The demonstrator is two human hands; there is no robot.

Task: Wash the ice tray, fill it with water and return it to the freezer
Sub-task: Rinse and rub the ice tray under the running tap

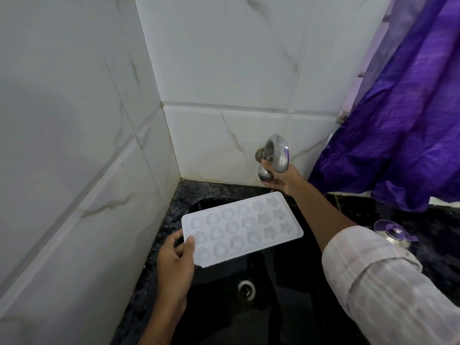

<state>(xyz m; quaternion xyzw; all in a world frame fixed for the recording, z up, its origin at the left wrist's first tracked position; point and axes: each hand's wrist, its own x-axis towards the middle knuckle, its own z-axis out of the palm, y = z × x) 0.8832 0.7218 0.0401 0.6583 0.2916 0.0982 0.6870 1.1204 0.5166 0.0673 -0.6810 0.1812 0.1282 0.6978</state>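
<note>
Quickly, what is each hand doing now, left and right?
Left hand: closed on the ice tray, holding its near end.
Right hand: closed on the tap knob.

Purple curtain [403, 108] hangs at right beside white marbled wall tiles [74, 120]; glass lid [393, 234] rests on black counter [438, 235].

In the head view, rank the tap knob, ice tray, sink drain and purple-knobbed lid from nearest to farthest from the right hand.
1. Tap knob: the right hand is on it, at the back wall.
2. Ice tray: just below, its far corner near the wrist.
3. Purple-knobbed lid: on the counter to the right.
4. Sink drain: at the basin bottom, farthest.
</note>
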